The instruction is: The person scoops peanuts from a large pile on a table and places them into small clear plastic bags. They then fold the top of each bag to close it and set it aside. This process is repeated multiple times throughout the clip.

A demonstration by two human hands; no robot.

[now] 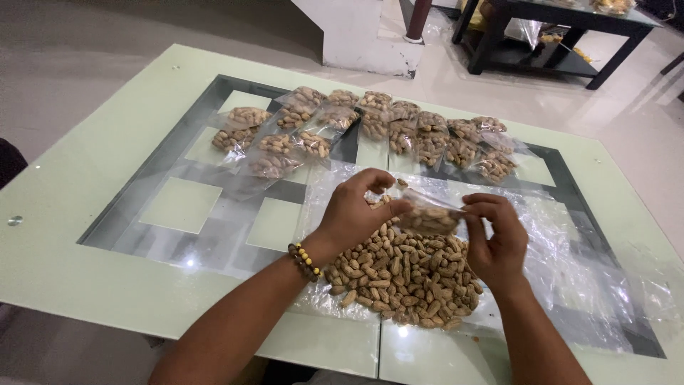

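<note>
Right now, hands: both meet just above the peanut pile point(402, 274), sharing one small clear bag point(429, 219) part-filled with peanuts in the shell
Left hand point(356, 210): fingers curled, thumb and fingertips pinched on the bag's near-left corner; a beaded bracelet point(305, 262) sits on the wrist
Right hand point(496, 239): fingers bent and closed on the bag's right edge, thumb on top
Bag position: held off the table, directly over the far edge of the pile
Plastic sheet point(570, 249): clear, spread under the pile and reaching right of it
Filled bags point(399, 132): a loose double row lying beyond the pile, toward the far side of the glass table point(85, 178)
Risk, spill: the bag's mouth looks unsealed, so a tilt or a slipped pinch could drop nuts back onto the pile
Risk, tear: the film looks thin, and pulling both edges apart too hard might split it
Risk, stray nuts: any falling right of the pile could roll off the sheet
</note>
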